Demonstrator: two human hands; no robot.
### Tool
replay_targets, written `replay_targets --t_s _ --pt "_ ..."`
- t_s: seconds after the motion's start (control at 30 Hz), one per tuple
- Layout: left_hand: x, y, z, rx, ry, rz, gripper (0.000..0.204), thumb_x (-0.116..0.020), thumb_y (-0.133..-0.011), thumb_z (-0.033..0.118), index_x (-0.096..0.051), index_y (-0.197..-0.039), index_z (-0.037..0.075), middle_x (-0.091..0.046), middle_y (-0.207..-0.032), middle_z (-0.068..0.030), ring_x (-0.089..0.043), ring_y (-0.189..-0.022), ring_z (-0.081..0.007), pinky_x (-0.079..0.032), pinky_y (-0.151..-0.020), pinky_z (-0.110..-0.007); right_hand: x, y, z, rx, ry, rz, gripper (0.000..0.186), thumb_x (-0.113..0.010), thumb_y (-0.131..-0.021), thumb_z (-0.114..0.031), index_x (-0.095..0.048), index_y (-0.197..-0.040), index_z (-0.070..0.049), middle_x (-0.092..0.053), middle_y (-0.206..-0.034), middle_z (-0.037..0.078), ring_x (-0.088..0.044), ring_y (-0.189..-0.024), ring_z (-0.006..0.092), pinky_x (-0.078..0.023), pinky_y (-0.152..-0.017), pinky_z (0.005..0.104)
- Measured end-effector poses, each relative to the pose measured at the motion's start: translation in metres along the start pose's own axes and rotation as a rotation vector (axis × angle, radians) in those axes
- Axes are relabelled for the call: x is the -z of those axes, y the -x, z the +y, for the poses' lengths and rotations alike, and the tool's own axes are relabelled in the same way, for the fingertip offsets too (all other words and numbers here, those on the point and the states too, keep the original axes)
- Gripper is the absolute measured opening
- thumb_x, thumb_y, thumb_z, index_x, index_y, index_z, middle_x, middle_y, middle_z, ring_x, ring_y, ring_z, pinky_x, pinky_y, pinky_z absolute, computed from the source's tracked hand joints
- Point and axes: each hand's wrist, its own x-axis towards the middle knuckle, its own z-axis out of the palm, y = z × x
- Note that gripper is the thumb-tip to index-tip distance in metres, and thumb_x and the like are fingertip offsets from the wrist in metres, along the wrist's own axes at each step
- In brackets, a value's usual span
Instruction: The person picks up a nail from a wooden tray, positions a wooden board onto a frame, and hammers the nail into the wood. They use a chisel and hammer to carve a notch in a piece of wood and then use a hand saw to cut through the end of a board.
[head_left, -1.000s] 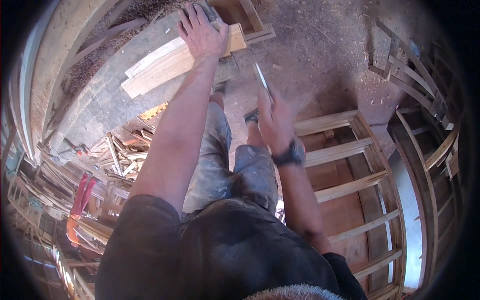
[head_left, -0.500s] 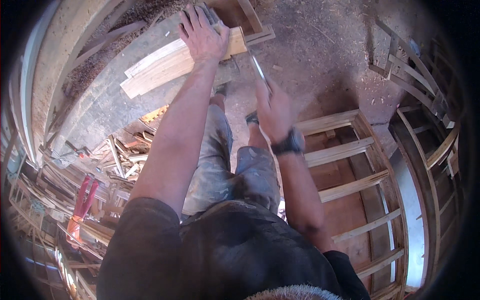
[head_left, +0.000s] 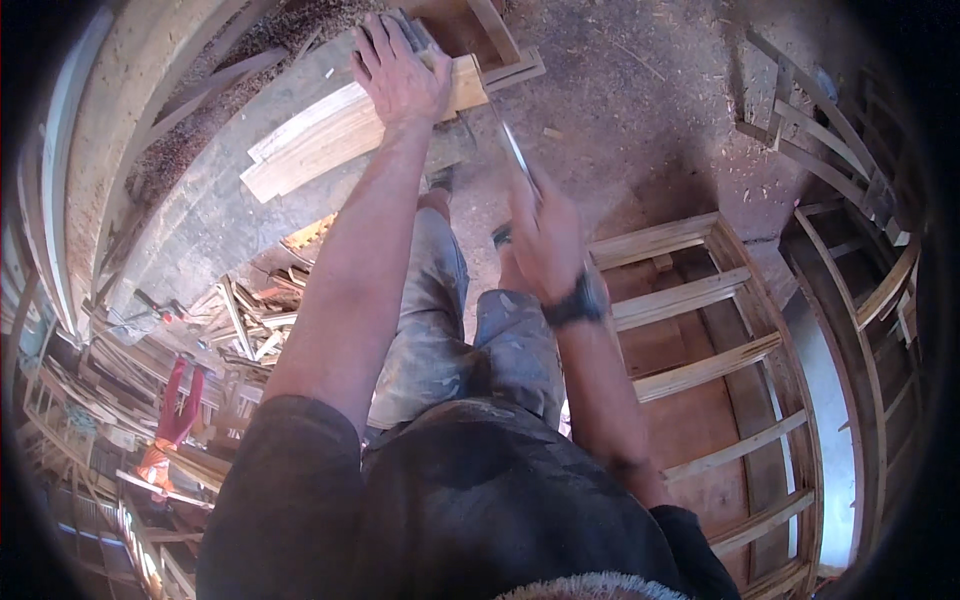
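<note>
My left hand (head_left: 403, 85) lies palm down with its fingers stretched, pressing on a stack of light wooden boards (head_left: 318, 143). The boards rest on a grey workbench (head_left: 200, 215), their right end sticking out past my hand. In my right hand (head_left: 547, 235), its fingers wrapped round the handle, is a handsaw (head_left: 514, 147) seen nearly edge-on. The far part of its thin blade meets the boards' right end. My grip hides the handle, and the teeth do not show.
A slatted wooden frame (head_left: 700, 370) lies to my right, with curved wooden frames (head_left: 860, 290) beyond it. Wood offcuts (head_left: 255, 320) are heaped at the left below the bench. Shavings dot the concrete floor (head_left: 620, 110). Red-handled pliers or cutters (head_left: 180, 405) are at the lower left.
My right hand and the saw have shifted only slightly, with the blade still at the boards' end. My left hand stays pressed on the boards.
</note>
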Motion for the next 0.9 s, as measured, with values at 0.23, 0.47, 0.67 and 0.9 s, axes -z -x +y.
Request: replay_targets --t_s 0.23,0.47,0.67,0.9 --pt "-0.007 0.002 0.027 -0.037 0.005 -0.008 0.08 -0.056 -0.09 0.041 -0.036 -0.154 -0.004 -0.026 -0.167 -0.0231 -0.017 -0.156 -0.0437 -0.013 -0.124 -0.059 0.009 -0.008 0.04 0.117 0.029 0.102 0.04 -0.054 -0.103 -0.034 -0.065 -0.133 -0.01 -0.07 -0.087 0.027 -0.068 -0.087 0.0497 -0.053 -0.074 0.0565" --pt "-0.001 -0.003 0.004 -0.027 0.033 0.008 0.081 -0.056 -0.09 0.041 -0.036 -0.154 -0.004 -0.027 -0.166 -0.0235 -0.018 -0.155 -0.044 -0.013 -0.124 -0.058 0.003 -0.006 0.004 0.083 -0.044 -0.004 0.038 -0.053 -0.104 -0.034 -0.067 -0.128 -0.009 -0.069 -0.09 0.029 -0.066 -0.085 0.0509 -0.052 -0.071 0.0554" --pt "-0.002 -0.008 0.005 -0.033 -0.004 0.018 0.081 -0.056 -0.091 0.042 -0.035 -0.155 -0.004 -0.027 -0.166 -0.0236 -0.018 -0.155 -0.0437 -0.013 -0.124 -0.057 0.025 0.048 0.03 0.056 -0.058 0.027 0.04 -0.055 -0.104 -0.033 -0.066 -0.133 -0.009 -0.068 -0.084 0.029 -0.069 -0.079 0.0464 -0.053 -0.068 0.0535" --pt "-0.002 -0.004 0.007 -0.047 0.033 0.015 0.082 -0.056 -0.09 0.042 -0.034 -0.155 -0.004 -0.026 -0.167 -0.0229 -0.017 -0.156 -0.0436 -0.014 -0.124 -0.057 -0.014 -0.064 0.003 0.107 0.017 0.018 0.038 -0.051 -0.104 -0.037 -0.07 -0.115 -0.006 -0.068 -0.093 0.031 -0.066 -0.088 0.052 -0.052 -0.072 0.0563"
